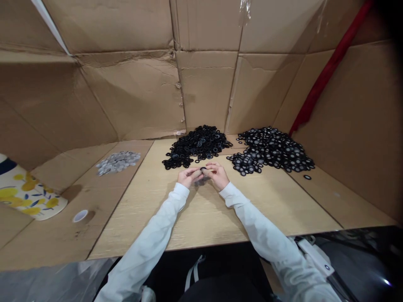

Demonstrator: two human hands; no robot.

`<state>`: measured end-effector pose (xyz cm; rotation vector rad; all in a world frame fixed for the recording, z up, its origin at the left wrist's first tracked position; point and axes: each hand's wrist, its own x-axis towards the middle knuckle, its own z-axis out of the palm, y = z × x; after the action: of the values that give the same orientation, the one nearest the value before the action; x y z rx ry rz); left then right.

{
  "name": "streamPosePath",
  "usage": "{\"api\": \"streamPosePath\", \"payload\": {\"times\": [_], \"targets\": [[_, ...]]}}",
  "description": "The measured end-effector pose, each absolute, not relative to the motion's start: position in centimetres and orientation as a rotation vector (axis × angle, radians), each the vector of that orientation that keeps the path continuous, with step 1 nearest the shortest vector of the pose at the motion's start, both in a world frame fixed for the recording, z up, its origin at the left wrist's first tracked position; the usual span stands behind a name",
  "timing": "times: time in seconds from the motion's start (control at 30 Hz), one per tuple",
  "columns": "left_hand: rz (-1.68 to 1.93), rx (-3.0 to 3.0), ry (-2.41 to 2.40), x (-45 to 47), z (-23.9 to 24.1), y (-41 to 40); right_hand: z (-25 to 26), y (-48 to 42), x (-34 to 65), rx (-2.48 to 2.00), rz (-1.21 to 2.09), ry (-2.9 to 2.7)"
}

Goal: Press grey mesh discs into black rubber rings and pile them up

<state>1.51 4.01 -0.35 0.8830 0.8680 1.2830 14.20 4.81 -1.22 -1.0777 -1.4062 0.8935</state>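
My left hand and my right hand meet over the middle of the table, fingertips pinched on a small black ring between them. Whether a disc sits inside that ring I cannot tell. Beneath my fingers lie a few greyish discs, partly hidden. Just beyond my hands rises a heap of black rings. To the right spreads a pile of black rings with grey-white centres. Farther left is a flat pile of pale grey discs.
Cardboard walls enclose the back and sides of the wooden table. On the left stand a yellow-patterned cylinder and a small white round cup or lid. A red strip hangs on the right wall.
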Motion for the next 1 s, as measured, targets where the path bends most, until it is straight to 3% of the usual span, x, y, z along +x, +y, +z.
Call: {"api": "streamPosePath", "payload": {"times": [0.5, 1.0], "targets": [[1.429, 1.061, 1.074, 2.3, 0.3, 2.9, -1.0, 4.0, 14.3, -1.271, 0.268, -1.592], [1.321, 0.872, 0.978, 2.5, -0.1, 3.6, -1.0, 3.7, 14.2, -1.242, 0.276, -1.677]]}}
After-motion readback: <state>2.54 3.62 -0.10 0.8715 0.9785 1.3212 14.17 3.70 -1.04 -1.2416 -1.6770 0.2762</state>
